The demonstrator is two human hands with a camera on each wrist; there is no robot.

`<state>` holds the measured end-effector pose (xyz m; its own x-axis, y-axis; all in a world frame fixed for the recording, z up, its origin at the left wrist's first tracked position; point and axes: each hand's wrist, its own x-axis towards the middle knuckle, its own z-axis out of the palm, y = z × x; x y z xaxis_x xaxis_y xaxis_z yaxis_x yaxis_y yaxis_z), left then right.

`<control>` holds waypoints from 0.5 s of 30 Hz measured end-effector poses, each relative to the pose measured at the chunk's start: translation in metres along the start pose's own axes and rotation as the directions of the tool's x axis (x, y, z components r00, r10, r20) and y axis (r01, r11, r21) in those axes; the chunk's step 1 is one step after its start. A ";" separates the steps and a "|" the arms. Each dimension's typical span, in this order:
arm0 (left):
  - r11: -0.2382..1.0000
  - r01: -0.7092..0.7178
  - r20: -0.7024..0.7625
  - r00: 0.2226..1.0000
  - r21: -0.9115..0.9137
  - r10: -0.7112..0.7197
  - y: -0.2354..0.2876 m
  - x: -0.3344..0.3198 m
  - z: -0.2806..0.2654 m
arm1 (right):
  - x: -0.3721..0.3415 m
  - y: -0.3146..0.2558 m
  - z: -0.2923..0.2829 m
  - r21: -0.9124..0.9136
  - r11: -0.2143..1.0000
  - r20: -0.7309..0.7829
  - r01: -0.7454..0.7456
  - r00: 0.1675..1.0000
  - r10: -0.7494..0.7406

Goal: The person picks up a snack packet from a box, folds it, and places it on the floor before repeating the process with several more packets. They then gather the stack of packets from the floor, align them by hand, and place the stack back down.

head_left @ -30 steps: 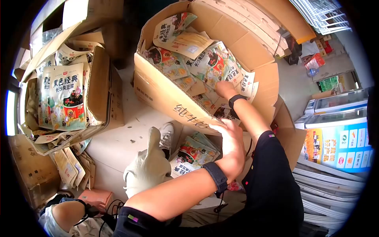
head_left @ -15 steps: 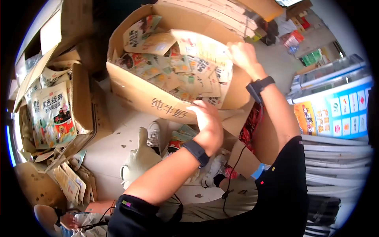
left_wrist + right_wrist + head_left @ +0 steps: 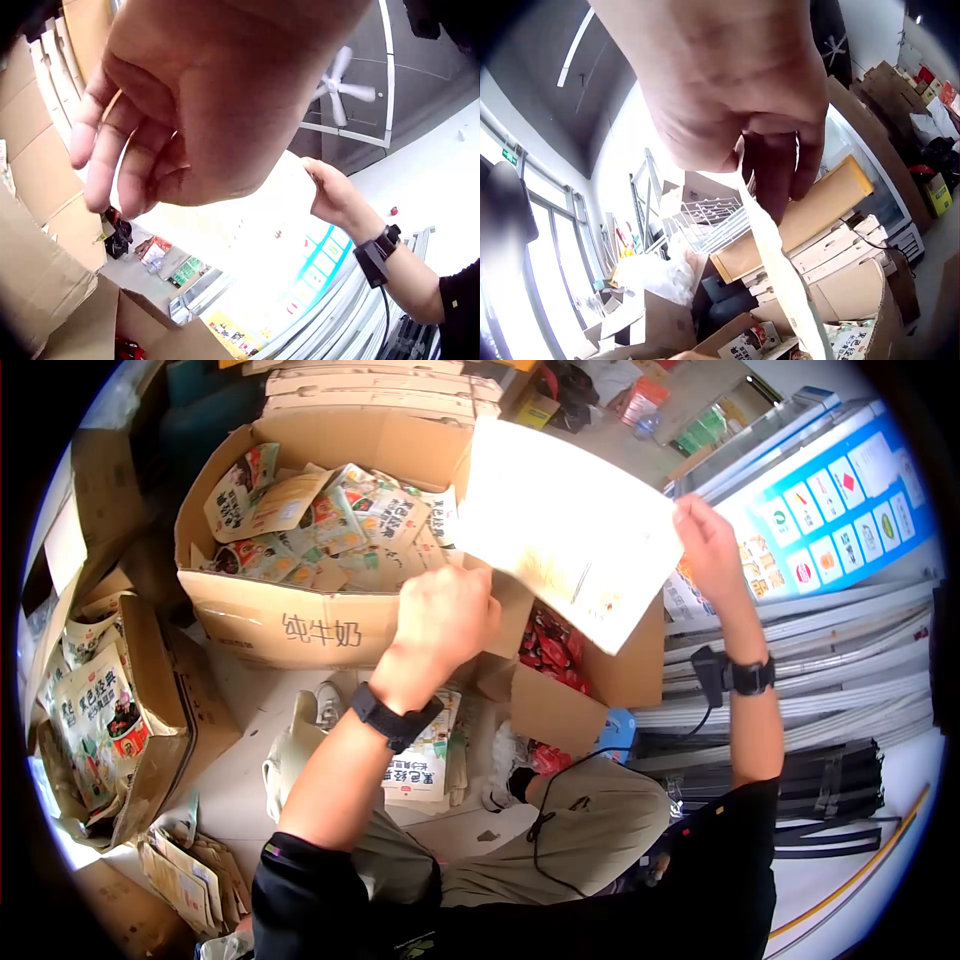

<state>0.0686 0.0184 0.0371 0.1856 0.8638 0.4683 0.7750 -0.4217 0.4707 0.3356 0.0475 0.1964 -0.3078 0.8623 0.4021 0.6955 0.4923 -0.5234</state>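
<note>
A flat food pouch [image 3: 570,525], its face bleached by glare, is held up in front of the person at the right of the big carton. My right hand [image 3: 712,550] pinches its right edge, thumb on one side and fingers on the other; the right wrist view shows the pouch [image 3: 780,262] edge-on below that hand. At the pouch's lower left edge is my left hand [image 3: 445,620], fingers curled and thumb against the index finger, gripping there. Similar printed pouches [image 3: 385,515] lie heaped in the open cardboard carton [image 3: 320,625].
Another carton [image 3: 165,730] of pouches stands at the left, with loose pouches [image 3: 195,875] below it. More pouches [image 3: 420,765] are stacked on the floor by the person's shoes. A box with red packets [image 3: 550,650] stands below the held pouch; pale tubing [image 3: 800,660] lies at the right.
My right hand has drawn a pouch out of the big carton and carried it to the right. My left hand has left the carton's rim for the pouch's edge. The head view has turned right.
</note>
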 end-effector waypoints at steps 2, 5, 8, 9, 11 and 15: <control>0.996 -0.047 -0.057 0.997 -0.078 0.043 0.016 0.002 -0.004 | -0.036 0.001 0.002 0.022 0.999 0.031 -0.040 0.999 0.039; 0.972 -0.059 -0.042 0.998 -0.226 0.050 0.041 0.002 -0.011 | -0.081 0.008 0.018 0.082 0.991 0.190 -0.109 0.977 0.092; 0.835 -0.394 -0.149 0.919 -0.383 0.365 0.053 0.001 0.004 | -0.116 0.012 0.041 0.097 0.974 0.358 -0.205 0.920 0.158; 0.776 -0.462 -0.205 0.886 -0.429 0.415 0.057 0.001 0.016 | -0.123 0.012 0.049 0.097 0.980 0.365 -0.174 0.922 0.128; 0.741 -0.407 0.056 0.857 -0.534 0.512 0.059 -0.005 0.033 | -0.134 0.022 0.063 0.132 0.971 0.380 -0.200 0.915 0.137; 0.860 -0.227 0.414 0.801 -0.457 0.431 0.059 -0.021 0.056 | -0.147 0.041 0.090 0.262 0.930 0.324 -0.259 0.931 0.168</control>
<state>0.1440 -0.0086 0.0133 0.7333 0.6246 0.2685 0.3486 -0.6845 0.6403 0.3513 -0.0484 0.0481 -0.3803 0.9239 0.0429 0.5559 0.2654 -0.7877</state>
